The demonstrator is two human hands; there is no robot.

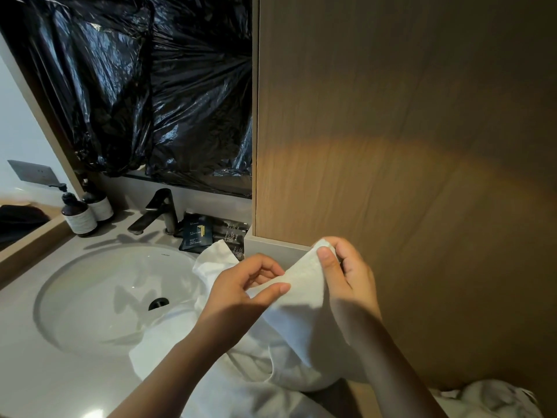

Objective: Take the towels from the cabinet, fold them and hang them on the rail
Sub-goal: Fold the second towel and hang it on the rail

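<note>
Our right grip (346, 276) pinches a towel (301, 321) corner and our left grip (241, 292) pinches its edge, above the bench (45, 372). Slack drapes over the sink (90, 297) rim; we risk wetting it.

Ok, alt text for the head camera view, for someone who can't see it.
A left hand and a right hand hold up the edge of a white towel beside a round sink, dark faucet and wooden panel.
</note>
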